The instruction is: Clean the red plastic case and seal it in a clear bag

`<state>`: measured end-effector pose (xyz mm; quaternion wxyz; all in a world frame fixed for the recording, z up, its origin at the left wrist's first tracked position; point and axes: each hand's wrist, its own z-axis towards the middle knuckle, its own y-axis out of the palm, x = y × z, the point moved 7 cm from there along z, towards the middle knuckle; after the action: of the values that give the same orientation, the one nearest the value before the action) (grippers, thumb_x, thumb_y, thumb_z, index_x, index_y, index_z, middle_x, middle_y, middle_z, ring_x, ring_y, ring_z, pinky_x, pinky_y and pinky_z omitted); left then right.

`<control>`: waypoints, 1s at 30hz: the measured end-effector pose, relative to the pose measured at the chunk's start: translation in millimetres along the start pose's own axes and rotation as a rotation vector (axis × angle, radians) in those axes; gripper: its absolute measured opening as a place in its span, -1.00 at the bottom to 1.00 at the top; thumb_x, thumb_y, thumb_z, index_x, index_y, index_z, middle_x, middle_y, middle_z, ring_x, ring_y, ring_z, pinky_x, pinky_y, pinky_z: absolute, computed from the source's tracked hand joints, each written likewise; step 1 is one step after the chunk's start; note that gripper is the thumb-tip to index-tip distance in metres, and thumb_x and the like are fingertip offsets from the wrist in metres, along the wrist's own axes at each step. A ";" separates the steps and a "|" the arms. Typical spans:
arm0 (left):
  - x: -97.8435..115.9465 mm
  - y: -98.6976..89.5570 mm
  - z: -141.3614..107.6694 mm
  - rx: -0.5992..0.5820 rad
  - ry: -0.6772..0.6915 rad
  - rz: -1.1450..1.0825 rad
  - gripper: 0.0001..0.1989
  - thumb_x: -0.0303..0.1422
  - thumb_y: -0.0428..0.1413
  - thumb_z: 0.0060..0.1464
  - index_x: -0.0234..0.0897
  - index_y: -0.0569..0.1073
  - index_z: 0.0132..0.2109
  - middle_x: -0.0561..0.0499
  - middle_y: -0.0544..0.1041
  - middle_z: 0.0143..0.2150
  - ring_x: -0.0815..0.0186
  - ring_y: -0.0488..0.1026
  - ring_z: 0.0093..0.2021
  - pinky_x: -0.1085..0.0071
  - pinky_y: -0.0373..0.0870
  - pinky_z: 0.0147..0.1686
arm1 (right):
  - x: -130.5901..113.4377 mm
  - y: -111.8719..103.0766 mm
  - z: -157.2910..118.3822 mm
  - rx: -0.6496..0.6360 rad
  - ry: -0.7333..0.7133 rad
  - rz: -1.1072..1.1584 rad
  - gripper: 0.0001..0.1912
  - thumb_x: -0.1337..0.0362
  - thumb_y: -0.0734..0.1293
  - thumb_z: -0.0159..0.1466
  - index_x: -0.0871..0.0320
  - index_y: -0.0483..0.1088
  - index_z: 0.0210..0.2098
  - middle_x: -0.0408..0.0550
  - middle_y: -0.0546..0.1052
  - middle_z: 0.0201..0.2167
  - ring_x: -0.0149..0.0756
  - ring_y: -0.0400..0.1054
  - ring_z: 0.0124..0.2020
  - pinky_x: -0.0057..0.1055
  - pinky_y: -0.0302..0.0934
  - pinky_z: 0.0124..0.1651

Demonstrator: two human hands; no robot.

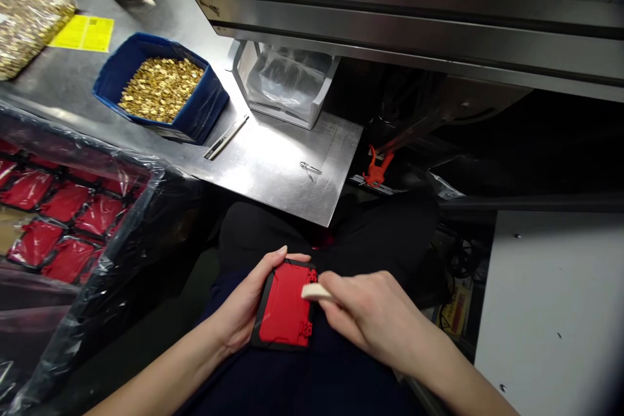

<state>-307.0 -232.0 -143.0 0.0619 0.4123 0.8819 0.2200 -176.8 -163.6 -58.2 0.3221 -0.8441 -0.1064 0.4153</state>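
Observation:
Over my lap, my left hand [244, 312] is wrapped round the left edge of a flat red plastic case [285, 302] with a black border. Small cut-out or hinge-like details run along the case's right edge. My right hand [373, 309] is closed on a cream-coloured flat stick [316, 292] with a blunt end. The stick's tip lies over the case's right part; whether it touches the surface I cannot tell. The rest of the stick is hidden inside my right fingers.
On the metal table [287, 188] are a blue bin [209, 101] of small gold-coloured parts, a utility knife [227, 136], a grey bin [319, 101] with plastic bags and tiny metal pieces [311, 168]. A plastic-lined crate [146, 201] of bagged red items stands left. A metal beam [390, 19] crosses above.

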 end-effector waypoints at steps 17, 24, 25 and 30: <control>4.4 4.7 5.1 0.030 -0.006 0.056 -0.55 0.01 0.16 0.24 -0.30 0.60 -0.03 -0.13 0.66 -0.33 0.21 0.58 -0.43 0.40 0.54 -0.43 | 3.5 -1.7 8.8 0.026 -0.023 -0.002 -0.86 0.19 0.18 0.52 -0.01 0.36 -0.06 -0.25 0.60 -0.34 -0.37 0.45 -0.41 -0.37 -0.11 -0.41; 12.7 10.7 6.2 0.022 0.083 0.167 -0.55 -0.01 0.17 0.24 -0.32 0.61 -0.03 -0.16 0.69 -0.30 0.19 0.61 -0.38 0.42 0.54 -0.39 | -10.3 -5.9 12.8 0.027 -0.082 -0.055 -0.84 0.19 0.19 0.50 0.03 0.36 -0.18 -0.23 0.59 -0.41 -0.36 0.41 -0.47 -0.35 -0.07 -0.39; 13.1 12.1 6.7 0.007 0.072 0.148 -0.55 -0.01 0.18 0.24 -0.34 0.61 -0.05 -0.15 0.68 -0.33 0.21 0.60 -0.41 0.44 0.53 -0.41 | -7.4 -10.8 16.8 0.069 -0.059 -0.072 -0.83 0.17 0.19 0.50 0.02 0.39 -0.15 -0.21 0.59 -0.41 -0.34 0.42 -0.46 -0.35 -0.06 -0.37; 17.3 6.5 7.5 -0.090 -0.002 -0.068 -0.49 0.01 0.11 0.28 -0.37 0.56 0.05 -0.31 0.70 -0.11 0.05 0.67 -0.24 0.32 0.59 -0.31 | 55.3 -37.1 47.8 0.388 0.342 0.180 -0.72 0.03 0.15 0.50 0.02 0.39 -0.07 -0.14 0.61 -0.33 -0.24 0.49 -0.34 -0.40 0.13 -0.29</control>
<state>-311.6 -212.7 -145.6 0.0887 0.3792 0.8846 0.2566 -175.4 -88.5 -91.1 0.4528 -0.8306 0.1067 0.3062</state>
